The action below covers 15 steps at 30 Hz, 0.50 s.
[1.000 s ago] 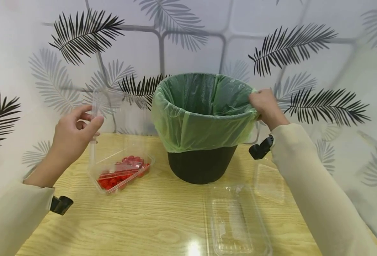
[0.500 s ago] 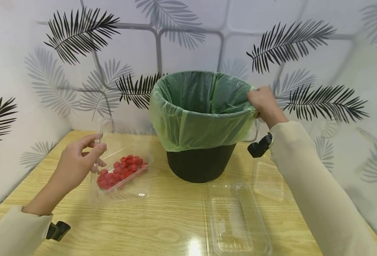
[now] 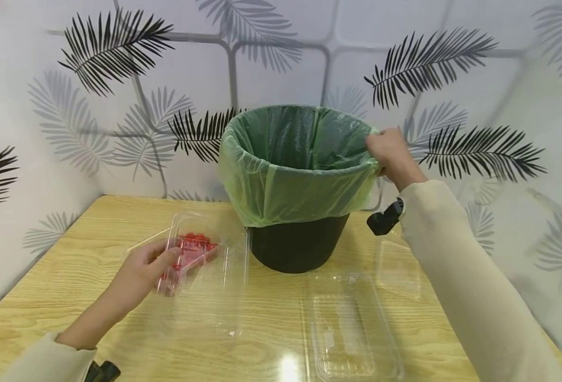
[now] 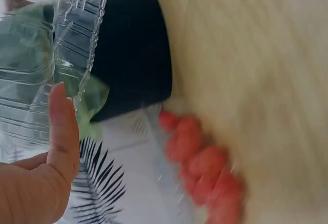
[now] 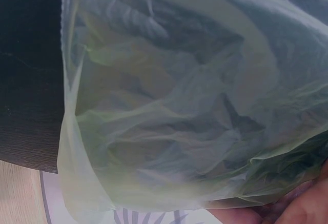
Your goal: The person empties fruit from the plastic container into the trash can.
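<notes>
My left hand (image 3: 145,270) pinches the edge of a clear plastic box (image 3: 214,286), which overlaps a heap of red raspberries (image 3: 196,248) in the head view. The left wrist view shows the thumb (image 4: 62,137) against the box's ridged wall (image 4: 77,39), with the raspberries (image 4: 202,165) beyond it. Behind the box stands a black bin (image 3: 297,244) with a pale green bag (image 3: 305,196) folded over its rim. My right hand (image 3: 389,154) grips the bag and rim at the right side. In the right wrist view the bag (image 5: 169,111) hides most of that hand's fingers.
A clear plastic tray (image 3: 340,329) lies on the wood-grain table (image 3: 133,339) in front of the bin. Another clear plastic piece (image 3: 397,268) lies to its right, near my right sleeve (image 3: 453,249). A leaf-patterned curtain (image 3: 281,58) hangs behind.
My left hand has come down and to the right with the clear box, which stood upright before and now hangs lower, in front of the raspberries. My right hand stays at the bin's rim.
</notes>
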Motion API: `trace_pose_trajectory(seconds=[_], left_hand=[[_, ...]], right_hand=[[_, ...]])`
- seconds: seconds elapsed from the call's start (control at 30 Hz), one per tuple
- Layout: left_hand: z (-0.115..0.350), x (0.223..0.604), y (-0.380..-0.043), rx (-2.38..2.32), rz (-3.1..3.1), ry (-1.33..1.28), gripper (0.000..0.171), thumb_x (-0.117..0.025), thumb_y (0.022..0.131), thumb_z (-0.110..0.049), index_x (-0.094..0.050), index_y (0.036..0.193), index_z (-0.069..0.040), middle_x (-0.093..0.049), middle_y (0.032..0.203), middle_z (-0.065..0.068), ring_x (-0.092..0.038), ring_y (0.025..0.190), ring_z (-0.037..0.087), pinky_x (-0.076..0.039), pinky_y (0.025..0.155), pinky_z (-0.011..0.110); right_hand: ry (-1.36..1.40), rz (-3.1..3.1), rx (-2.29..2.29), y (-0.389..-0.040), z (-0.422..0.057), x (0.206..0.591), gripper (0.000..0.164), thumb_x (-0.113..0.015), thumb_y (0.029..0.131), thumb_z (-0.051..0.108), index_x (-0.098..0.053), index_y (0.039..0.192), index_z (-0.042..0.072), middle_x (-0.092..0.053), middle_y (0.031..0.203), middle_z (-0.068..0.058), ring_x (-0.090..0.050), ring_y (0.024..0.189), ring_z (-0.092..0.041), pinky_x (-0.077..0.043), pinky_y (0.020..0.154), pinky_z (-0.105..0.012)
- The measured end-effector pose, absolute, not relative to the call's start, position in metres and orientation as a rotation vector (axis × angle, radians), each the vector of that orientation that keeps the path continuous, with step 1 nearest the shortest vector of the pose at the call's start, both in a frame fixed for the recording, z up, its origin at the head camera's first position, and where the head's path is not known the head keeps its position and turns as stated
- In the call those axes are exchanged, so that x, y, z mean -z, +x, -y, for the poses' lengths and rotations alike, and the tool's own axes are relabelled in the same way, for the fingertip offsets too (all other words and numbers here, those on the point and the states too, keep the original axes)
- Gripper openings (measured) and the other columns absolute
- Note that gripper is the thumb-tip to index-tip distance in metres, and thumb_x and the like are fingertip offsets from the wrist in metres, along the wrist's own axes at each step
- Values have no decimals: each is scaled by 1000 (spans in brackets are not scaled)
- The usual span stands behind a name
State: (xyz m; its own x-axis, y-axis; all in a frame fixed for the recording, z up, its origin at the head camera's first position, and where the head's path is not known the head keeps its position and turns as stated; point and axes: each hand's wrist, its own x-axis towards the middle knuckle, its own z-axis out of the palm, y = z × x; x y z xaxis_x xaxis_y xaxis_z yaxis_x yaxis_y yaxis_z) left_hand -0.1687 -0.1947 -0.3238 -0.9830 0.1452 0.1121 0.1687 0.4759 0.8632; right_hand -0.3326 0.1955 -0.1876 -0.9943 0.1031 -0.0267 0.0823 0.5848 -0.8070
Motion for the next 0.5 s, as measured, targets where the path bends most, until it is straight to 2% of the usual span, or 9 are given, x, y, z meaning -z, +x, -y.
trace_pose_trajectory(seconds=[0.07, 0.17, 0.23, 0.3, 0.37, 0.43, 0.5], left_hand=[[188, 330, -168, 1714, 2659, -269, 44, -42, 101, -27, -51, 125, 9, -60, 96, 20, -60, 72, 16, -57, 56, 34], [179, 340, -167, 1903, 2652, -222, 42, -42, 100, -24, -50, 118, 12, -58, 93, 15, -60, 70, 15, -58, 56, 37], [174, 347, -167, 1971, 2659, -202, 42, -42, 100, -23, -49, 120, 13, -58, 95, 15, -61, 70, 17, -58, 57, 37], [169, 353, -166, 2015, 2672, -167, 43, -44, 99, -23, -49, 121, 14, -57, 99, 16, -61, 71, 17, -59, 57, 38], [164, 360, -165, 2048, 2682, -160, 44, -44, 99, -22, -48, 122, 15, -56, 101, 17, -61, 72, 18, -59, 58, 38], [161, 366, -164, 2075, 2695, -159, 45, -45, 99, -23, -47, 123, 15, -55, 103, 17, -61, 74, 18, -59, 59, 38], [157, 371, -163, 2094, 2714, -167, 45, -45, 99, -24, -48, 121, 15, -54, 104, 18, -61, 76, 19, -59, 60, 38]], right_hand=[[-161, 2774, -1408, -333, -196, 187, 21, -31, 93, 11, -26, 72, 14, -30, 78, -5, -34, 58, -15, -52, 73, -44], [-164, 2765, -1405, -334, -197, 187, 23, -32, 92, 10, -27, 70, 14, -29, 69, -2, -32, 50, -11, -46, 63, -38], [-172, 2763, -1401, -334, -197, 187, 23, -32, 91, 9, -26, 70, 14, -31, 72, -3, -33, 51, -12, -50, 65, -39], [-179, 2767, -1402, -333, -197, 186, 20, -31, 92, 10, -26, 73, 13, -39, 88, -9, -39, 62, -16, -54, 78, -46], [-181, 2774, -1401, -333, -196, 186, 18, -30, 93, 10, -26, 76, 13, -36, 102, -12, -39, 71, -19, -51, 90, -53], [-178, 2767, -1406, -333, -196, 186, 19, -30, 92, 9, -25, 75, 13, -40, 95, -11, -38, 69, -19, -53, 87, -51], [-175, 2759, -1410, -333, -196, 187, 21, -31, 92, 9, -25, 72, 14, -37, 78, -6, -36, 61, -16, -53, 75, -45]])
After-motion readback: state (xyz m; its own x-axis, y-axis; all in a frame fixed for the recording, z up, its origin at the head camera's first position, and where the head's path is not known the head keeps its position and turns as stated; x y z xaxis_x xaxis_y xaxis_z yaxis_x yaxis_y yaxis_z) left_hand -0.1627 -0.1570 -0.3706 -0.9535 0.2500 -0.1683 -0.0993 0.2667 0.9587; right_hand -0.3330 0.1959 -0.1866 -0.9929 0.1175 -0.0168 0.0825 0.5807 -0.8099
